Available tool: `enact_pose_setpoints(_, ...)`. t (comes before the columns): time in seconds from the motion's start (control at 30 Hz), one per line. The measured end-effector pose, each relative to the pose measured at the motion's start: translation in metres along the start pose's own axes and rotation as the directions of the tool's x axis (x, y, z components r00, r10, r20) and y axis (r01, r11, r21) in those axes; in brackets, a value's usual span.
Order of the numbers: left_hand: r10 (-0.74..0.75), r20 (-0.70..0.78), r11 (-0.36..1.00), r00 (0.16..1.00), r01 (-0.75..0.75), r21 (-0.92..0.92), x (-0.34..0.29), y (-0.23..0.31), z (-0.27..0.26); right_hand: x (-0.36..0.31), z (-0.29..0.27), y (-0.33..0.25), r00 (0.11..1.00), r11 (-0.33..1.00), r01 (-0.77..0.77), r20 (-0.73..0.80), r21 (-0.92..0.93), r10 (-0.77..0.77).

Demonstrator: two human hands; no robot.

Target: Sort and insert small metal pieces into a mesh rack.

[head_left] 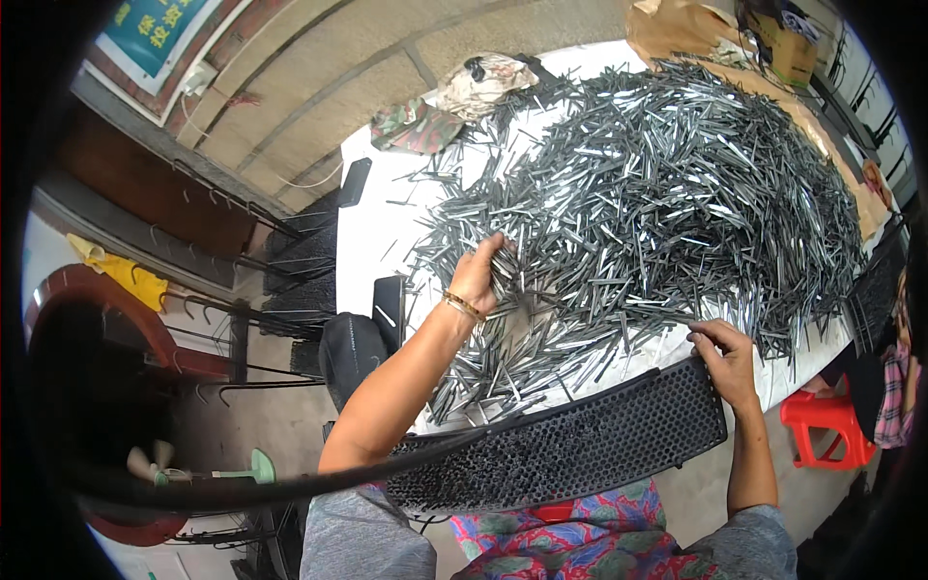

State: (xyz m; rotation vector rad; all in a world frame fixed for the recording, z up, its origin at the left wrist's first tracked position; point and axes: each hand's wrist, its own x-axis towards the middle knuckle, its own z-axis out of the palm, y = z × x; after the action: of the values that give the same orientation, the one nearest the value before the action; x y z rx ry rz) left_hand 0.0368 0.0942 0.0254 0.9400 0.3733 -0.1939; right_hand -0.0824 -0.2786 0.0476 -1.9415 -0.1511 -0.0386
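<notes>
A broad heap of thin, dark, shiny strips (667, 184) spreads over a white-covered table. My left hand (476, 277), with a bracelet at the wrist, is at the heap's left part, its fingers curled round a few thin strips; the fingertips are partly hidden. Across my lap and the table's near edge lies a long, curved black panel (619, 422) full of small round holes. Its left part looks filled with dark pieces, its right part shows bare holes. Beside the panel's upper right corner my right hand (727, 360) is closed in a pinch; what it holds is too small to make out.
On the table's far side lie a camouflage cap (418, 128), a pale cloth bag (486, 85) and brown paper (677, 31). Racks with metal hooks (227, 203) stand to the left. A red stool (826, 430) is at the right. A small fan (153, 464) sits low left.
</notes>
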Motion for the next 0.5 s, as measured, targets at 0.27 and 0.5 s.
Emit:
enact_pose_setpoints(0.27, 0.128, 0.050, 0.927, 0.990, -0.102, -0.362, -0.062, 0.056, -0.023, -0.036, 0.003, -0.077, 0.985, 0.976, 0.168, 0.021, 0.142, -0.172)
enact_pose_setpoints(0.5, 0.268, -0.081, 0.953, 0.960, -0.277, -0.121, -0.212, 0.076, -0.020, -0.095, 0.056, -0.122, 0.903, 0.870, -0.128, 0.419, 0.477, -0.097)
